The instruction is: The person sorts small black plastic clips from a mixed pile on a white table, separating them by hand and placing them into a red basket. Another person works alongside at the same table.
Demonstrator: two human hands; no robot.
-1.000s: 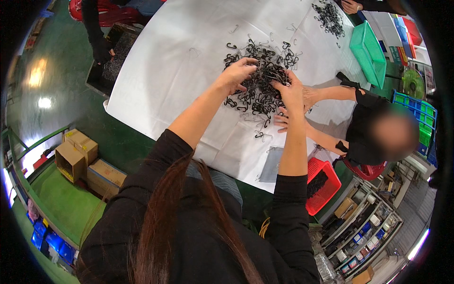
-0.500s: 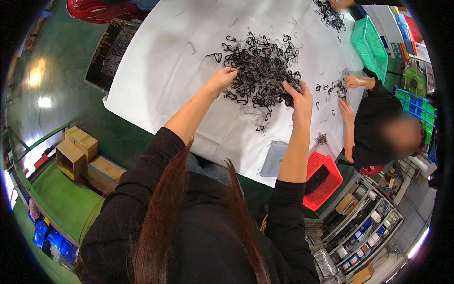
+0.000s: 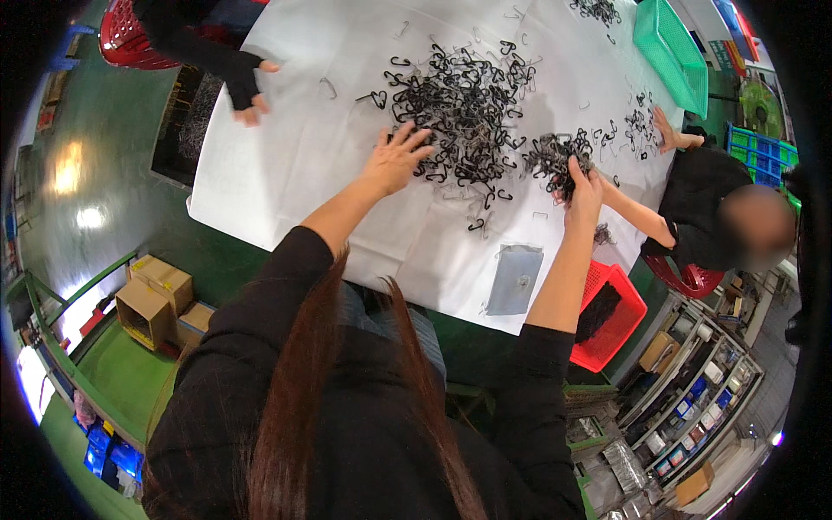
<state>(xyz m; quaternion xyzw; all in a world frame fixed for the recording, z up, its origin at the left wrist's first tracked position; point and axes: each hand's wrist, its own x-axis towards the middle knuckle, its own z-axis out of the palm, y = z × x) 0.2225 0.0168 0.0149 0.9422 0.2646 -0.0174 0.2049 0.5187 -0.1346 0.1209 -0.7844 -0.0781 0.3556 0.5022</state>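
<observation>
A broad pile of small black hooks (image 3: 459,113), mixed with thin clear pieces, lies on the white-covered table (image 3: 286,173). My left hand (image 3: 397,161) is open, its fingers spread at the pile's near left edge. To the right of the pile, my right hand (image 3: 582,195) is closed on a bunch of black hooks (image 3: 555,158); its thumb lies along the near side and its other fingers are partly hidden. A co-worker's forearm (image 3: 637,212) reaches in from the right beside my right hand, and that hand is mostly hidden behind mine.
A flat grey sheet (image 3: 515,279) lies near the table's front edge, with a red basket (image 3: 620,321) of dark pieces beyond it. A green basket (image 3: 672,56) stands far right, by smaller hook heaps (image 3: 641,134). Another person's gloved hand (image 3: 249,95) is over the table's left edge.
My right hand has moved right, carrying a bunch of hooks off the pile. My left fingers have spread. The co-worker's arm has reached toward me, and another person's hand has appeared at upper left.
</observation>
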